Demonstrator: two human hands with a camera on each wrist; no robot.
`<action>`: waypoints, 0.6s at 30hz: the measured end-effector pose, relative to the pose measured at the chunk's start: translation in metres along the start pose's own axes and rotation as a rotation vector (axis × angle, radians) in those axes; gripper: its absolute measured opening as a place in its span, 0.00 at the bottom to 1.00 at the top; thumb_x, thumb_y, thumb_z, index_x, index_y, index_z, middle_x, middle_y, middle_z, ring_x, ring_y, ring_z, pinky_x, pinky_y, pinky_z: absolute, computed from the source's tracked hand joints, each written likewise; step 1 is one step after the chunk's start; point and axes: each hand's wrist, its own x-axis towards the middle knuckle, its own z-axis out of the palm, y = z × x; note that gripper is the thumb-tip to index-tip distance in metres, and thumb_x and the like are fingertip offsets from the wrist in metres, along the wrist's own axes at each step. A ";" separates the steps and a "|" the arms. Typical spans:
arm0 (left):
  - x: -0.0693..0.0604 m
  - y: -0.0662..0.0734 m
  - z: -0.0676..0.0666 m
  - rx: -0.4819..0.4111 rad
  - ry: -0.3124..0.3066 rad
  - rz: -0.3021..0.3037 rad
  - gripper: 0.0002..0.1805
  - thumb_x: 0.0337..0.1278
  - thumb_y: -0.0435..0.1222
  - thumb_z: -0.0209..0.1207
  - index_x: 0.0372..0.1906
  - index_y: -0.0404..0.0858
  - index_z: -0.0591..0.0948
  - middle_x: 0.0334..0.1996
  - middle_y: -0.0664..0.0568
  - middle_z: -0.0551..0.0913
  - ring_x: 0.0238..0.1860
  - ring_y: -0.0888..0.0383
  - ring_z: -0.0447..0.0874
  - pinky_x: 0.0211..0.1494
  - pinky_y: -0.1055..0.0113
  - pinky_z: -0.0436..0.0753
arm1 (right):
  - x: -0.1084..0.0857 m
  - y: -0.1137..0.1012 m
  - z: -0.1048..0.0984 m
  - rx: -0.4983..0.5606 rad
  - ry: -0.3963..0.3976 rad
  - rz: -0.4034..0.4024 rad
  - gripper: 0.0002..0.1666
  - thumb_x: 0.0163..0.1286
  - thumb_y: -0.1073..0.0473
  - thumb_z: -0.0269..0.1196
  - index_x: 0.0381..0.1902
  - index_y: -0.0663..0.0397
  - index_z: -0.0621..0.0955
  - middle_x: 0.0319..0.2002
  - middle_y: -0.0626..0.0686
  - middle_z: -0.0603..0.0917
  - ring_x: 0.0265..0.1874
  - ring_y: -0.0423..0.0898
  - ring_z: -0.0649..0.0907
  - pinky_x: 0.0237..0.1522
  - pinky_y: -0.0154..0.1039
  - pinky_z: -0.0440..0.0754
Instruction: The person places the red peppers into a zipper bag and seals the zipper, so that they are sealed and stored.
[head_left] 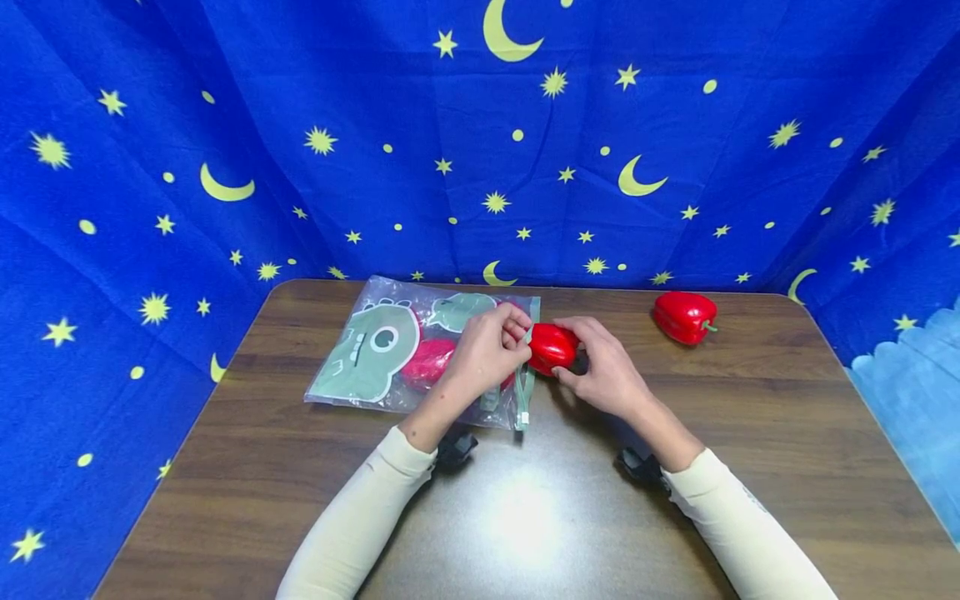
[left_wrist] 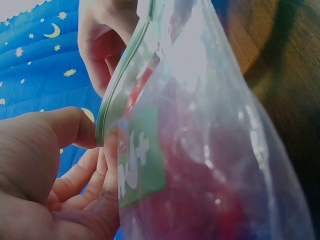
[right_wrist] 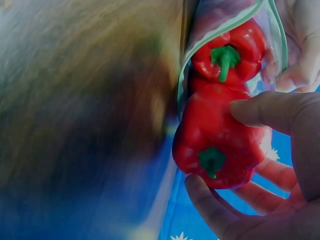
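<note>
My left hand [head_left: 491, 346] pinches the green zip edge [left_wrist: 107, 110] of a clear bag [head_left: 360, 396] and holds its mouth apart. The bag lies on the table with a green cartoon print and red shapes inside. In the right wrist view, a red bell pepper [right_wrist: 250, 45] with a green stem sits just inside the mouth. My right hand [head_left: 603, 367] grips another red bell pepper [head_left: 553, 348] at that mouth, thumb on one side and fingers on the other. Its stem end [right_wrist: 211, 160] faces away from the bag.
Another red bell pepper [head_left: 684, 317] with a green stem lies at the table's back right. The wooden table [head_left: 247, 467] meets a blue curtain [head_left: 420, 125] with moons and stars at the back. The zip slider [head_left: 523, 418] hangs at the bag's near corner.
</note>
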 end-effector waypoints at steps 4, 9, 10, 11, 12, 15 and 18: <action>0.000 0.000 0.000 -0.002 -0.003 -0.006 0.13 0.55 0.26 0.66 0.47 0.33 0.85 0.35 0.49 0.88 0.30 0.61 0.85 0.39 0.72 0.86 | 0.002 -0.002 0.003 0.009 0.005 -0.003 0.42 0.55 0.67 0.79 0.68 0.63 0.77 0.61 0.60 0.82 0.52 0.55 0.84 0.54 0.55 0.87; 0.000 0.001 0.000 -0.004 -0.019 -0.019 0.13 0.57 0.27 0.67 0.48 0.32 0.85 0.35 0.49 0.88 0.31 0.60 0.85 0.39 0.72 0.86 | 0.007 -0.004 0.006 -0.005 0.007 0.030 0.42 0.56 0.66 0.79 0.68 0.66 0.76 0.62 0.62 0.81 0.52 0.56 0.84 0.56 0.55 0.86; 0.000 0.002 0.000 -0.003 -0.023 -0.024 0.13 0.57 0.27 0.67 0.48 0.33 0.85 0.36 0.49 0.88 0.31 0.60 0.85 0.39 0.72 0.86 | 0.008 -0.004 0.007 -0.009 0.007 0.040 0.42 0.56 0.65 0.79 0.68 0.66 0.76 0.62 0.62 0.81 0.52 0.56 0.84 0.57 0.55 0.86; 0.000 0.002 0.000 -0.003 -0.026 -0.029 0.13 0.58 0.27 0.67 0.48 0.33 0.85 0.36 0.50 0.88 0.32 0.60 0.85 0.39 0.73 0.86 | 0.009 -0.004 0.008 -0.014 0.008 0.049 0.42 0.56 0.64 0.79 0.68 0.65 0.76 0.61 0.62 0.81 0.51 0.56 0.84 0.56 0.54 0.85; 0.000 0.002 0.000 -0.003 -0.029 -0.033 0.13 0.58 0.27 0.67 0.48 0.33 0.85 0.36 0.50 0.88 0.32 0.60 0.85 0.39 0.73 0.86 | 0.010 -0.004 0.009 -0.017 0.008 0.060 0.43 0.56 0.64 0.79 0.68 0.65 0.76 0.61 0.62 0.80 0.51 0.56 0.83 0.56 0.53 0.85; 0.000 0.003 0.000 -0.004 -0.031 -0.032 0.12 0.58 0.27 0.68 0.48 0.33 0.85 0.36 0.50 0.88 0.32 0.60 0.85 0.40 0.73 0.86 | 0.013 -0.005 0.013 -0.010 0.012 0.087 0.43 0.56 0.63 0.80 0.69 0.63 0.77 0.59 0.62 0.79 0.49 0.56 0.83 0.55 0.52 0.86; 0.000 0.003 0.000 -0.002 -0.025 -0.023 0.12 0.57 0.27 0.67 0.47 0.33 0.85 0.35 0.50 0.88 0.31 0.60 0.85 0.39 0.73 0.86 | 0.015 -0.005 0.015 -0.002 0.020 0.118 0.43 0.56 0.63 0.80 0.69 0.62 0.77 0.57 0.63 0.77 0.47 0.56 0.83 0.53 0.52 0.86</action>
